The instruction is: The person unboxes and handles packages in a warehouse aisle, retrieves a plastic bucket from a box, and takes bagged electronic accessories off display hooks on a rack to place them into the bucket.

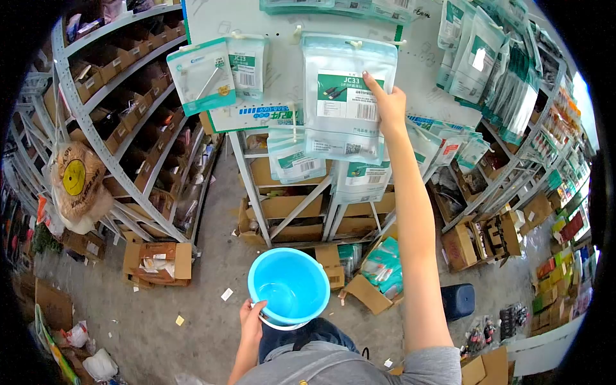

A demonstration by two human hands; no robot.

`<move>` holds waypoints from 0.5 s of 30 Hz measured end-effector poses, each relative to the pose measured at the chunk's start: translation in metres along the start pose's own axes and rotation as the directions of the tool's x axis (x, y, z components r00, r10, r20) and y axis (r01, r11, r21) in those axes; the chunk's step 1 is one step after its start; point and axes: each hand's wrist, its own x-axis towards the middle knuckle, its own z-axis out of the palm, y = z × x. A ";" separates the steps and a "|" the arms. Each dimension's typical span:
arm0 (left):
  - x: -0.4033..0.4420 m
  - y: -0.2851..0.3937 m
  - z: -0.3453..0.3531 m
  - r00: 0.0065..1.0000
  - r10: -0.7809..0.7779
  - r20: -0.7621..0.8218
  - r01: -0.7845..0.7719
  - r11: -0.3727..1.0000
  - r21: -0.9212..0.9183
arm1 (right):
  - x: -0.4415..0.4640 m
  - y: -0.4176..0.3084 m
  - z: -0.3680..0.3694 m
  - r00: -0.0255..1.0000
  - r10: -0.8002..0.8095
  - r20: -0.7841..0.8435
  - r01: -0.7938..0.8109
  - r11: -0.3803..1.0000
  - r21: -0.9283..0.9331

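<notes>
My right hand (387, 106) is closed on the right edge of a clear-and-teal pouch (350, 131) labelled JC33, its thumb on the label. The pouch is at a white hook on the display board, in front of other pouches. My left hand (252, 316) grips the rim of a blue bucket (290, 282) near my waist. No items show inside the bucket. Left of the JC33 pouch hang a JC13 pouch (247, 67) and a white-and-teal pouch (204, 77).
Metal shelving (106, 106) with cardboard bins stands at the left. More pouches (478, 58) hang at the upper right. On the floor are an open box of teal packets (385, 269), a brown box (157, 262) and a dark blue container (457, 301).
</notes>
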 end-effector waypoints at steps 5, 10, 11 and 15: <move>0.001 -0.006 -0.007 0.998 0.009 -0.063 -0.012 0.999 -0.034 | 0.008 0.008 0.001 0.997 -0.073 -0.029 0.070 0.993 -0.099; -0.001 -0.004 -0.003 0.995 0.014 -0.096 -0.018 0.999 -0.045 | -0.006 -0.002 0.003 0.961 -0.259 -0.100 0.188 0.873 -0.449; -0.002 -0.004 -0.003 0.994 0.012 -0.111 -0.017 0.999 -0.043 | -0.007 -0.001 0.002 0.936 -0.329 -0.128 0.211 0.811 -0.545; 0.000 -0.006 -0.009 0.997 0.026 -0.069 -0.027 0.999 -0.026 | -0.014 -0.007 0.002 0.918 -0.376 -0.124 0.180 0.675 -0.716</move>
